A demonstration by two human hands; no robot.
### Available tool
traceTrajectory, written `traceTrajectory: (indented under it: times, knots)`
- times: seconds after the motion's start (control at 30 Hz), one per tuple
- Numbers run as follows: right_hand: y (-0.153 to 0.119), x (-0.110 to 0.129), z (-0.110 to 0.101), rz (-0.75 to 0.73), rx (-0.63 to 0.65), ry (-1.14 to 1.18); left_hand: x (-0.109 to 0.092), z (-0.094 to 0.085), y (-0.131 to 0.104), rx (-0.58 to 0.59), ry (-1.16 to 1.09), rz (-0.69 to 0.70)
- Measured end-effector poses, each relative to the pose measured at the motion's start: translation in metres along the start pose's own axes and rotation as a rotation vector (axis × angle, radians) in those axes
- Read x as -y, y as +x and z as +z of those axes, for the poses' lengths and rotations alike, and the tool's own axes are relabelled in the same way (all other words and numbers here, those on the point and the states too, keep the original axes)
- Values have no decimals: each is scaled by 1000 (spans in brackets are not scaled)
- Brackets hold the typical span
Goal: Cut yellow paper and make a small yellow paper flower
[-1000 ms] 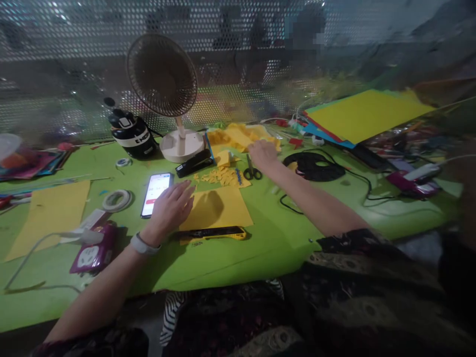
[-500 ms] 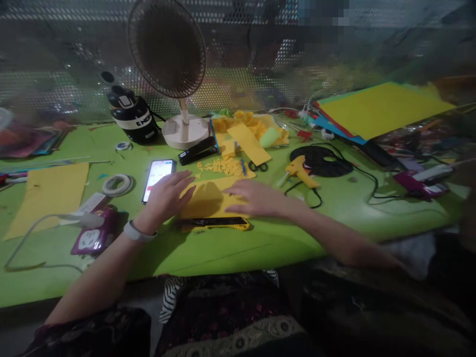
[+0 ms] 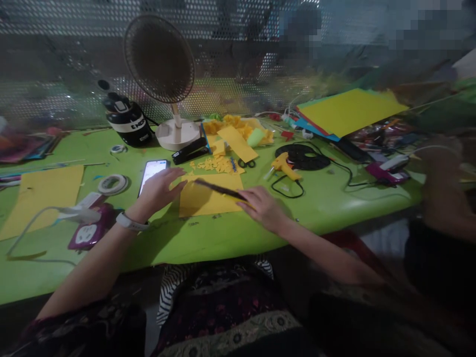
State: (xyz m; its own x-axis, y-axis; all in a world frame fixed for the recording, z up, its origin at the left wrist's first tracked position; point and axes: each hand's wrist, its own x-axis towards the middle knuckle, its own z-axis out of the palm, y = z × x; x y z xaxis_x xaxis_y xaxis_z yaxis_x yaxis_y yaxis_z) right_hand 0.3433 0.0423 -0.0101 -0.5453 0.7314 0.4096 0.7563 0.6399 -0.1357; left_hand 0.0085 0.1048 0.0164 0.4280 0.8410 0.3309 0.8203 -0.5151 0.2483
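Observation:
A sheet of yellow paper (image 3: 208,201) lies flat on the green table in front of me. Across its right part my right hand (image 3: 265,208) grips a yellow and black utility knife (image 3: 225,191), its dark end pointing left over the sheet and slightly blurred. At the sheet's left edge rests my left hand (image 3: 159,191), fingers stretched out and holding nothing. A lit phone (image 3: 151,169) sits just behind that hand, partly covered by it. Small yellow paper scraps (image 3: 213,164) are heaped beyond the sheet, beside black-handled scissors (image 3: 247,163).
A fan (image 3: 178,133), a black stapler (image 3: 190,150) and a black bottle (image 3: 130,124) stand at the back. A yellow glue gun (image 3: 286,166) with its cord lies to the right. Tape (image 3: 112,184) and a purple power socket (image 3: 91,229) are at left. Another person's arm (image 3: 442,183) shows at right.
My right hand has left the paper and picked up the utility knife from the sheet's near edge, lifting it over the sheet. My left hand stays at the left edge. The view has turned right.

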Motion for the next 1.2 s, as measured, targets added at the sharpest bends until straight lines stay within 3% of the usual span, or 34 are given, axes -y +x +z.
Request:
traceTrajectory:
  times: [0.13, 0.23, 0.3, 0.37, 0.43, 0.53, 0.63, 0.77, 0.9, 1.03, 1.2]
  knots:
    - [-17, -22, -6, 315, -66, -171, -14, 14, -8, 281, -22, 159]
    - [-19, -28, -5, 420, 32, -250, -27, 25, -25, 429, 9, 266]
    - [-16, -25, -5, 447, 72, -287, -33, 27, -40, 457, 38, 274]
    - [-11, -20, -6, 393, 62, -285, -36, 25, -53, 456, 66, 256]
    - [-4, -13, -5, 225, 79, -184, -36, 21, -64, 452, 85, 237]
    - [8, -5, 5, -86, 239, 61, -37, 14, -73, 459, 97, 211]
    - [18, -2, 22, -206, 346, 155, -39, 11, -77, 466, 94, 193]
    - [22, -2, 38, -208, 275, 141, -41, 11, -77, 459, 63, 183]
    - [24, -3, 41, -154, 180, 181, -39, 9, -74, 398, 3, 165]
    - [29, -7, 24, -7, 183, 328, -29, 7, -72, 323, -94, 107]
    - [36, -16, -6, 61, 350, 547, -17, 1, -66, 251, -308, 38]
